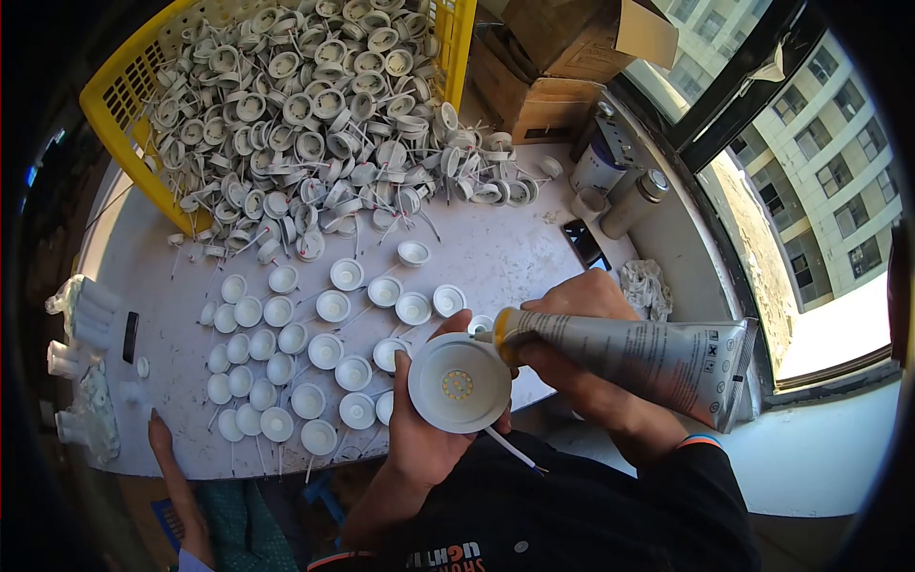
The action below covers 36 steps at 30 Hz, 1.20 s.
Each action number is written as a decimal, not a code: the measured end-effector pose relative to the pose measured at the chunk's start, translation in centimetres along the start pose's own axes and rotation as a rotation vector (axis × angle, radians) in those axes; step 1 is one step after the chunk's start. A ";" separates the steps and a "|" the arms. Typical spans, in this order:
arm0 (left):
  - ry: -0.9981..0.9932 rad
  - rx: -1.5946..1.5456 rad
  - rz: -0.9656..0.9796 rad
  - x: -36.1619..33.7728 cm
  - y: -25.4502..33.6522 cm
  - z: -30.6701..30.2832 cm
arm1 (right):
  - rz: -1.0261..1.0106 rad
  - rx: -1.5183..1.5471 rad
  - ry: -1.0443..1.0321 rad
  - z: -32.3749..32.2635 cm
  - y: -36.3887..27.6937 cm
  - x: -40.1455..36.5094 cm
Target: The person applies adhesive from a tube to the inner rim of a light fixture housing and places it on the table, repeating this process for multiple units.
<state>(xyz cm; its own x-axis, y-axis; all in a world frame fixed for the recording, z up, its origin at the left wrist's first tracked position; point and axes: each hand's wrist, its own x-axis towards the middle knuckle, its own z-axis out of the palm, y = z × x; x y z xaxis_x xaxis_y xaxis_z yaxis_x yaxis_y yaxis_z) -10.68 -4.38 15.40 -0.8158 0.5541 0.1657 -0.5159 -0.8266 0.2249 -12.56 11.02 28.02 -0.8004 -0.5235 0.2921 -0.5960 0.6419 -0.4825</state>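
A round white LED downlight housing (461, 419) with a ring of small yellow LEDs inside rests in my left hand (419, 443), fingers curled round its rim. A white cable hangs from its underside. My right hand (581, 334) is wrapped round the neck of a large silver glue tube (648, 362) with a yellow cap end. The tube's tip is at the upper right rim of the housing; whether it touches is hard to tell. Rows of similar white downlight housings (326, 351) stand on the table to the left, cables trailing.
A yellow crate (124, 105) spills a heap of white lamp housings (324, 105) over the table (496, 243). Cardboard boxes (553, 105), a metal flask (634, 203) and a phone (584, 245) are by the window. Another person's hand (160, 434) rests at the left table edge.
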 end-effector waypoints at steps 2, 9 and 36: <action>-0.176 -0.100 -0.112 -0.2 -0.1 -0.9 | -0.035 0.060 0.141 1.4 0.8 -1.2; 0.286 0.011 0.071 0.1 -0.8 2.0 | 0.044 0.246 0.354 1.7 1.3 -2.2; 0.282 0.423 0.322 -1.7 -2.6 2.2 | -0.038 0.167 0.297 3.1 0.3 -2.1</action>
<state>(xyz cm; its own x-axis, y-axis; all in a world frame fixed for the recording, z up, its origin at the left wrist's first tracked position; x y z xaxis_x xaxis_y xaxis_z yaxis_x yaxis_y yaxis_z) -7.37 -2.89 16.67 -0.9816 0.1868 0.0404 -0.1296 -0.8059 0.5777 -10.87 10.59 24.70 -0.7766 -0.3437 0.5279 -0.6262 0.5120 -0.5879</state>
